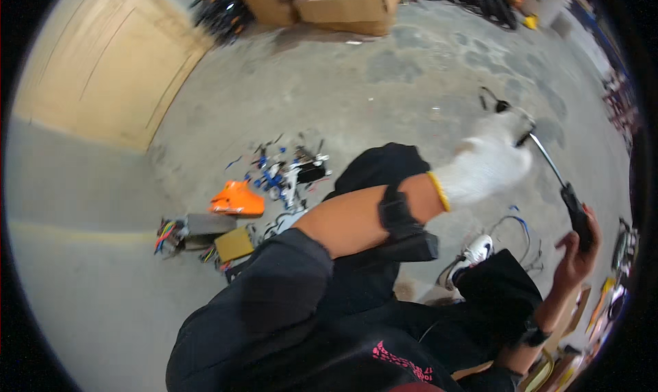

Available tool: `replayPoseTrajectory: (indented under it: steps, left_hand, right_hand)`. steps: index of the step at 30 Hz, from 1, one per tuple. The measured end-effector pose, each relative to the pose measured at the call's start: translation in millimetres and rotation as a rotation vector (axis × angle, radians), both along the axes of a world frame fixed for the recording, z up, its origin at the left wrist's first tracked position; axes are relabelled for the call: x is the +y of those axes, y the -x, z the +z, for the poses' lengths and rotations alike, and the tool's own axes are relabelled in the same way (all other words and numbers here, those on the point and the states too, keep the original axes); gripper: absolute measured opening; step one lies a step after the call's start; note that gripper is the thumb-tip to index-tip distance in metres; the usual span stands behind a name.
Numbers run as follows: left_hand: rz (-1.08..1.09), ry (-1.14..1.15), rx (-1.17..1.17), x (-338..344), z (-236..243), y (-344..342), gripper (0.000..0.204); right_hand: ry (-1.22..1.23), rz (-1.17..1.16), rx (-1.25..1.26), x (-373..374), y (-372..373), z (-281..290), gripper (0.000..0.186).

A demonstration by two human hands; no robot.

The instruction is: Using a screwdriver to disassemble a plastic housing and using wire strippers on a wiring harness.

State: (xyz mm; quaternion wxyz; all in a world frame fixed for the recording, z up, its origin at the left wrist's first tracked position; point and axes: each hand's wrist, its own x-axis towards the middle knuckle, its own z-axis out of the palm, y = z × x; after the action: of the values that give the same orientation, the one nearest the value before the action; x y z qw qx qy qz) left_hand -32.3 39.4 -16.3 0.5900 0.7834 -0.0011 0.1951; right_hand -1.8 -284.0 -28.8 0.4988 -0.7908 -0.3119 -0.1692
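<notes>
My left hand (493,155), in a white knit glove with a yellow cuff, grips a small dark part (502,107) with a looped black cable, held out at the upper right. Its exact shape is partly hidden by the glove. My right hand (579,248), bare, holds a screwdriver by its black handle (576,214). The long metal shaft (548,157) runs up to the dark part at my left hand; whether the tip touches it I cannot tell.
An orange housing (234,200), scattered small parts (284,176) and wired metal pieces (205,231) lie on the concrete floor (370,90) at left. Cardboard boxes (343,11) and coiled hoses stand at back. A wooden door (103,63) is at upper left. Loose cables lie by my shoe (473,255).
</notes>
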Motion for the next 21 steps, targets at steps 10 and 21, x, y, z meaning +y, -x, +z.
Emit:
replayPoseTrajectory:
  steps: [10, 21]
  left_hand:
    - [-0.071, 0.102, 0.245, 5.5, 14.9, 14.1, 0.032]
    - [-0.107, 0.347, 0.307, 32.1, 15.1, 10.2, 0.024]
  right_hand:
    - [-0.12, -0.201, 0.452, 18.4, -1.5, 11.5, 0.044]
    - [-0.483, -0.261, 0.55, 24.7, -43.8, -6.9, 0.041]
